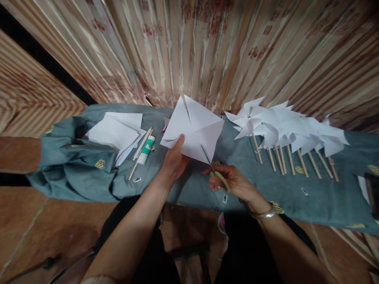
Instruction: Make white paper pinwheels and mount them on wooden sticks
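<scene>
My left hand (pixel 175 159) grips a square sheet of white paper (pixel 195 126) by its near left side, thumb on top and fingers underneath. A slit runs inward from the sheet's far corner, and fold lines cross its surface. In my right hand (pixel 229 179) is a pair of scissors (pixel 221 179) with pale yellow-green handles, fingers through the loops. The scissors' blades lie at the sheet's near corner, pointing toward its middle. How far the blades are parted I cannot tell.
Several white paper pinwheels (pixel 278 122) on wooden sticks lie in a row to the right. On the left are a stack of white paper (pixel 114 132), a green and white glue stick (pixel 146 150) and a thin wooden stick (pixel 133 170). A grey-green cloth (pixel 189 191) covers the narrow surface; a patterned curtain (pixel 183 47) hangs behind it.
</scene>
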The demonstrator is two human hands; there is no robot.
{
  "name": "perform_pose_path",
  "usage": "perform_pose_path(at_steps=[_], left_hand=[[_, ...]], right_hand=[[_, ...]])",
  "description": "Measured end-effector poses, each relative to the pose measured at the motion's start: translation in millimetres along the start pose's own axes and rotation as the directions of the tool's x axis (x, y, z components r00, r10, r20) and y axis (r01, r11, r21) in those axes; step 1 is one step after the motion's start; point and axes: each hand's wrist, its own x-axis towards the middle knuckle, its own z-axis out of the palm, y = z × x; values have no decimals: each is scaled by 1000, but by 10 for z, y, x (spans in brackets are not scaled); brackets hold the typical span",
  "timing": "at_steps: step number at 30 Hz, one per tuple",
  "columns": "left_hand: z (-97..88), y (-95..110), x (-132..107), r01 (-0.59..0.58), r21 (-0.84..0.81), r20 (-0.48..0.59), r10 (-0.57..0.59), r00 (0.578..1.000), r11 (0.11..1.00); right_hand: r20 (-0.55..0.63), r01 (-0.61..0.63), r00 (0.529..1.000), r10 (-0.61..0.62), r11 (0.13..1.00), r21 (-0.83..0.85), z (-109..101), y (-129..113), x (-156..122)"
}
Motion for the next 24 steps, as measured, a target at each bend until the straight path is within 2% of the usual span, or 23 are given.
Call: perform_pose_path(at_steps=[9,18,24], left_hand=[[7,15,6,-5,1,-14,5,1000,1000],[-3,-34,-22,59,39,-4,-59,998,998],[2,-26,-33,56,30,14,-56,998,998]], right_hand=[[-28,-41,999,41,999,-2,-3,32,30],[-25,-61,998,61,998,15,19,-76,4],[-35,-57,998,59,997,55,42,-72,13]])
